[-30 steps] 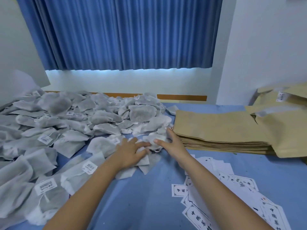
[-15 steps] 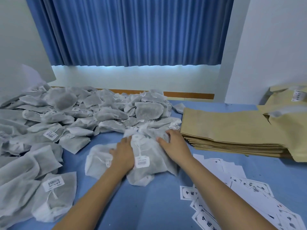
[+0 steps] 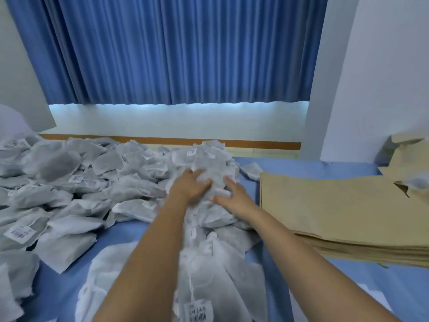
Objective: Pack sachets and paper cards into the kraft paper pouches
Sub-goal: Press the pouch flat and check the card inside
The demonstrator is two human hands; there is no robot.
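Pressing flat, fingers spread, on sachets (image 3: 104, 163) with left hand (image 3: 189, 185), right hand (image 3: 235, 197); blue tablecloth (image 3: 301, 167), pouches (image 3: 336, 205) right, curtain (image 3: 174, 49) behind.

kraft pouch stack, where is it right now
In the head view, the kraft pouch stack lies at right on the blue table, beside the right hand.

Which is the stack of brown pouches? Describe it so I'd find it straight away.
Look at the blue-covered table below the blue curtain. On its right side, beside the right hand, lies the stack of kraft paper pouches. Unlike the white sachets and the rumpled brown pouches behind it, it is flat, tan and neatly layered.
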